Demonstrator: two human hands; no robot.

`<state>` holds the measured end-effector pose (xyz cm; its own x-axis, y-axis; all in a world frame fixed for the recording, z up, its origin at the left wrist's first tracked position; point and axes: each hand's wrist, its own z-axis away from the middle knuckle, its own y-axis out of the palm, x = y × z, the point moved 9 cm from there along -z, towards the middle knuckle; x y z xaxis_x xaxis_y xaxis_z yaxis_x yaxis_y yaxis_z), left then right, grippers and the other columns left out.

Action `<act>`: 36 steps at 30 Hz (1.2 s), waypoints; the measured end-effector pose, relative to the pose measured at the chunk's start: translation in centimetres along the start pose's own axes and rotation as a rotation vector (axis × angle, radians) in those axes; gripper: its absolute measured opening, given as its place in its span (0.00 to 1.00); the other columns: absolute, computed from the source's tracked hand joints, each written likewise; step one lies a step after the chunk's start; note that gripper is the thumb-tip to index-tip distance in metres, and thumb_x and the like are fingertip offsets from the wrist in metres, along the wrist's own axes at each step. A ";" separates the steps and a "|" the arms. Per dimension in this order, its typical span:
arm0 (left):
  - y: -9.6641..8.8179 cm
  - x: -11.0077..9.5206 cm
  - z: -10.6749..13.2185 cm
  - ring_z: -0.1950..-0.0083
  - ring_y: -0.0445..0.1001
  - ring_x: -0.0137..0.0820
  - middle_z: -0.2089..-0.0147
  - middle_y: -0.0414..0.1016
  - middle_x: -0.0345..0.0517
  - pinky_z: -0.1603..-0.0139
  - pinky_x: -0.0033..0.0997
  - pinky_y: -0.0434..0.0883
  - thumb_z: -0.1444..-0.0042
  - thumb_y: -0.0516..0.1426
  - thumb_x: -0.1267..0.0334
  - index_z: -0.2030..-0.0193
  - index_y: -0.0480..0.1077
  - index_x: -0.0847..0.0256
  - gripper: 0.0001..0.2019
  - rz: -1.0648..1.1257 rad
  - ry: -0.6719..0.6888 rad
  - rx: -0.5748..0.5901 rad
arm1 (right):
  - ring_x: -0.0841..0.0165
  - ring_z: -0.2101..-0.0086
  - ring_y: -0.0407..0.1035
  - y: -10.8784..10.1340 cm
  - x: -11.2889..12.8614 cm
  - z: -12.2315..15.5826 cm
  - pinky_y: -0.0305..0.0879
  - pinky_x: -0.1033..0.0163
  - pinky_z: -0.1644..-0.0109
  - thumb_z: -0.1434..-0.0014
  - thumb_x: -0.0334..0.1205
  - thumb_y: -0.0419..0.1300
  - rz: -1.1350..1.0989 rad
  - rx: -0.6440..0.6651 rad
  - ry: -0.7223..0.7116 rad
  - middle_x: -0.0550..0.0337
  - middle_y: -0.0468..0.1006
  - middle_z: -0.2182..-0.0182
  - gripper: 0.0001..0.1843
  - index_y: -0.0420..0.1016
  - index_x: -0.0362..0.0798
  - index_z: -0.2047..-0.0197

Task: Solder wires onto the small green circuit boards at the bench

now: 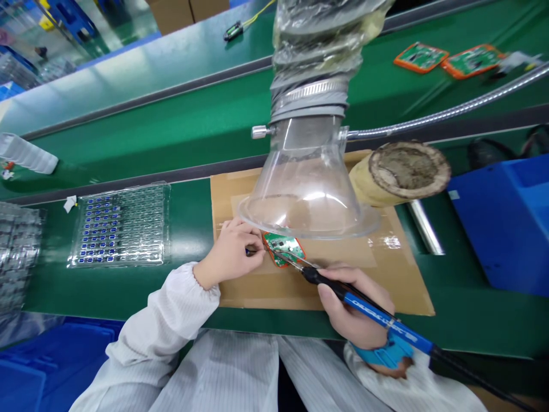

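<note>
A green circuit board in an orange frame [288,245] lies on a cardboard sheet [253,289], partly beneath the rim of a clear fume hood [306,200]. My left hand [235,250] is at the board's left edge, fingertips pinched around a small dark part [250,251] that is mostly hidden. In my right hand [358,300] is a soldering iron [373,312] with a blue and black handle. Its metal tip end reaches over the board from the right. A second thin metal piece shows beside the tip; I cannot tell what it is.
A clear tray [141,226] with rows of small blue parts lies to the left. A hollow, crusted cylinder [403,171] and a blue bin [501,223] stand to the right. Two orange-framed boards [421,57] lie at the back. A flexible metal arm [450,111] runs from the hood.
</note>
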<state>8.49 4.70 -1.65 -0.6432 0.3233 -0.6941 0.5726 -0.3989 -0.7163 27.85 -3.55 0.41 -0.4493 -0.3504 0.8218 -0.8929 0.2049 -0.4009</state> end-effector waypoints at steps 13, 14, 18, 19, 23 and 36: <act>0.0 -0.1 0.2 0.54 0.72 0.37 0.66 0.78 0.41 0.47 0.42 0.64 0.43 0.59 0.67 0.75 0.73 0.59 0.09 -0.014 0.019 -0.023 | 0.62 0.64 0.76 -1.1 -3.1 1.2 0.73 0.58 0.61 0.38 0.40 0.65 -0.101 -0.138 0.173 0.55 0.79 0.63 0.06 0.78 0.50 0.58; 0.0 -0.1 0.2 0.54 0.72 0.38 0.64 0.78 0.42 0.46 0.42 0.64 0.43 0.60 0.66 0.74 0.74 0.59 0.09 -0.024 0.025 -0.019 | 0.62 0.64 0.76 -1.1 -3.0 1.1 0.73 0.58 0.61 0.38 0.40 0.65 -0.099 -0.146 0.168 0.55 0.79 0.63 0.06 0.78 0.50 0.58; 0.2 -0.4 0.5 0.51 0.72 0.40 0.58 0.77 0.47 0.44 0.45 0.65 0.43 0.59 0.66 0.71 0.72 0.59 0.06 -0.069 0.044 0.042 | 0.62 0.65 0.76 -1.3 -2.8 0.9 0.74 0.57 0.61 0.37 0.42 0.65 -0.086 -0.170 0.164 0.55 0.80 0.64 0.06 0.78 0.50 0.59; 0.0 -0.3 0.5 0.51 0.72 0.40 0.58 0.77 0.47 0.45 0.45 0.66 0.43 0.59 0.67 0.71 0.70 0.60 0.06 -0.047 0.035 0.056 | 0.62 0.65 0.76 -1.3 -2.9 1.0 0.74 0.56 0.61 0.37 0.42 0.65 -0.093 -0.172 0.168 0.56 0.80 0.64 0.06 0.78 0.50 0.59; -1.2 1.7 1.0 0.60 0.75 0.34 0.64 0.76 0.45 0.59 0.35 0.70 0.40 0.57 0.63 0.68 0.64 0.59 0.07 0.330 -0.178 0.148 | 0.61 0.63 0.77 -1.4 -3.3 1.3 0.74 0.56 0.59 0.38 0.42 0.65 -0.108 -0.186 0.180 0.56 0.80 0.64 0.05 0.78 0.51 0.59; -14.7 10.6 1.6 0.39 0.73 0.34 0.36 0.67 0.55 0.43 0.35 0.72 0.36 0.56 0.65 0.44 0.60 0.58 0.15 0.468 -0.349 -0.916 | 0.51 0.73 0.74 -2.2 -2.5 0.4 0.67 0.44 0.73 0.43 0.57 0.69 -0.061 -0.266 0.202 0.50 0.78 0.75 0.11 0.79 0.62 0.69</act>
<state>-7.53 12.58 1.61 -0.2885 -0.0133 -0.9574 0.8674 0.4197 -0.2673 30.89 -3.45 -0.89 -0.3569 -0.1872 0.9152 -0.8676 0.4296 -0.2504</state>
